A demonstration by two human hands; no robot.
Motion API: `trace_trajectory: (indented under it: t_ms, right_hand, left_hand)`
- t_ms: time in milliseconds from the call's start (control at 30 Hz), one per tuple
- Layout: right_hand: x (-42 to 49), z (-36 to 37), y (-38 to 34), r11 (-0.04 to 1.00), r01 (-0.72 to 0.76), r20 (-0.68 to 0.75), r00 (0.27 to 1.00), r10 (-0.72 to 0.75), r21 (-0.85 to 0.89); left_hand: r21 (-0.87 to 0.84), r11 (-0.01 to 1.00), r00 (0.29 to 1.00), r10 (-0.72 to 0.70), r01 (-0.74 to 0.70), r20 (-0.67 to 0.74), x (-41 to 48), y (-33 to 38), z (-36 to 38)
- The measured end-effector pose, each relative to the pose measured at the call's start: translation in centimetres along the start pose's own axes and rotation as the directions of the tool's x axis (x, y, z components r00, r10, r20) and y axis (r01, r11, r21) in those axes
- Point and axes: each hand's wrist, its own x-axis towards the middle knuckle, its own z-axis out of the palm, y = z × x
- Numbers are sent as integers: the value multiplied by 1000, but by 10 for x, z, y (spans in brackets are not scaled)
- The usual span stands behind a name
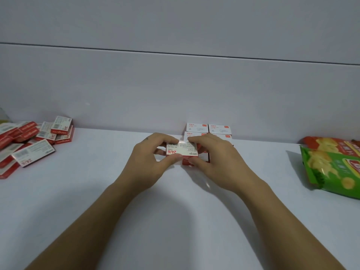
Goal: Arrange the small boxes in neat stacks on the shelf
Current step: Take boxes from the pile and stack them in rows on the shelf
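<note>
Now both hands, left hand [150, 152] and right hand [214, 154], pinch one small box [182, 151] by its ends; best lowered squarely onto the front stack [194, 161], edges flush.

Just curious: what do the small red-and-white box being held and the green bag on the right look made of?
The small red-and-white rectangular box looks like thin printed cardboard, slightly glossy: crisp edges, glare on top. The green crinkled bag is probably shiny plastic film: wrinkles and highlights.

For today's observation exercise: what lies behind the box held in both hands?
Behind the held box stand neat stacks of boxes, four tops showing. The right hand covers their lower parts.
</note>
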Motion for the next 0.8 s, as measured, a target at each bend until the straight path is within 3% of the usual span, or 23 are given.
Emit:
trace_trajectory:
  t_ms: [267, 433, 600, 800]
  right_hand:
    - [1, 3, -14, 917, -122, -52, 987, 153, 380]
    - [-1, 2, -22, 657, -202, 24, 963, 270, 727]
    - [-1, 1, -25, 525, -214, 73, 958, 277, 824]
    - [-2, 1, -23, 499, -209, 103, 967, 232, 841]
  left_hand:
    - [-264, 950, 985, -170, 168, 18, 2, 5, -7]
    - [-387, 892, 967, -253, 234, 2, 3, 6, -4]
    - [-402, 895, 978, -209, 193, 4, 1, 7, -8]
    - [-414, 884, 976, -208, 219, 73, 1, 3, -4]
